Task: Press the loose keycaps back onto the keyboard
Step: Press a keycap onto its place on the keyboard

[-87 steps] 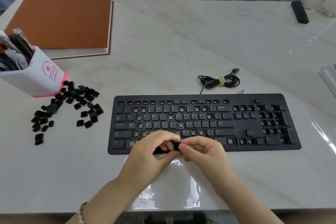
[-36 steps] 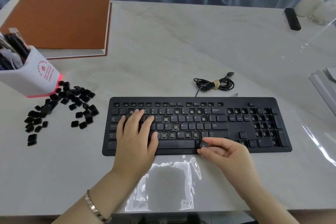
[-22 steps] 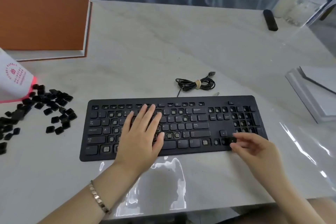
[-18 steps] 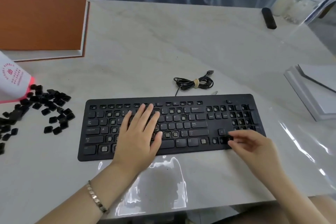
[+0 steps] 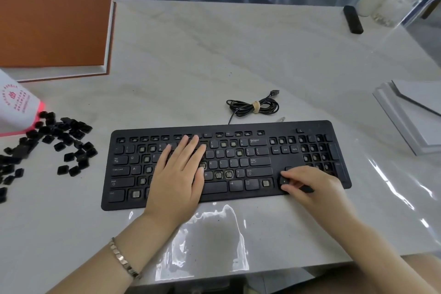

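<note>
The black keyboard (image 5: 310,126) lies near the table's front edge, with several bare key sockets showing among its keys. My left hand (image 5: 177,174) lies flat on its middle-left keys, fingers straight and spread. My right hand (image 5: 310,186) is at the arrow-key area near the keyboard's front right. Its thumb and fingertips pinch a small black keycap (image 5: 284,181) marked with an arrow, low over the keyboard. Several loose black keycaps (image 5: 64,141) lie in a heap on the table to the left.
A white pen holder (image 5: 16,105) stands at the left edge beside the heap. An orange-covered book (image 5: 52,28) lies at the back left. The keyboard's coiled cable (image 5: 253,106) sits behind it. A grey tray (image 5: 410,112) is at the right, a black bar (image 5: 353,19) and bottles at the back right.
My right hand carried the keycap from the spacebar area rightward to the arrow keys. My left hand left the keycap and settled flat on the keyboard. The view shifted right.
</note>
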`<state>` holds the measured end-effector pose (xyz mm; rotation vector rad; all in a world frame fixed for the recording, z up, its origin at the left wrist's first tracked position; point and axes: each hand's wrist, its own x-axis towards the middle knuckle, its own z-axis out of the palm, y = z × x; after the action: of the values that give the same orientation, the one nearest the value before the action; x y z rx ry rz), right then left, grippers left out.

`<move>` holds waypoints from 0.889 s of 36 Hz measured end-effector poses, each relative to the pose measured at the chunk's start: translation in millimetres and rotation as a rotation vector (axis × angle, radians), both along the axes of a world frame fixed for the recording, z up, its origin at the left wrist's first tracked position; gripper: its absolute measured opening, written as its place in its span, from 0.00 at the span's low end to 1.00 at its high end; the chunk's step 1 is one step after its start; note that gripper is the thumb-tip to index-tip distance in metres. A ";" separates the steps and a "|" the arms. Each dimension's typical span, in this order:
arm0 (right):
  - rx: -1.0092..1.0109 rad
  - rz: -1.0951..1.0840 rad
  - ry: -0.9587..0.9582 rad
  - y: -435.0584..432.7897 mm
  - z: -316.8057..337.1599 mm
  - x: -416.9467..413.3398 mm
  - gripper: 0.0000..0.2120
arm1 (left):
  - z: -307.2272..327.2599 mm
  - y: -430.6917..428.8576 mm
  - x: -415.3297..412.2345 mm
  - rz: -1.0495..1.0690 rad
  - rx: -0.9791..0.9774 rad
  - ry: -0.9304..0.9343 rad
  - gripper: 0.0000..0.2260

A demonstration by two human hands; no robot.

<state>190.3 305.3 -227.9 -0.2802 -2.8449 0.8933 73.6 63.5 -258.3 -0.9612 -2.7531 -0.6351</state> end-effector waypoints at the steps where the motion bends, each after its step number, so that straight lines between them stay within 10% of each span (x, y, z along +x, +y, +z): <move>1: 0.013 0.016 0.002 1.6 -3.0 0.6 0.13 | 0.2 -1.2 -1.0 -0.001 0.014 -0.011 0.20; 32: -0.111 0.035 0.117 7.8 -24.3 -2.3 0.11 | -1.1 -18.0 0.1 0.090 -0.029 0.042 0.20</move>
<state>188.0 313.1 -252.2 -0.1852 -2.7064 1.0401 73.7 45.5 -259.4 -0.8411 -2.7579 -0.5556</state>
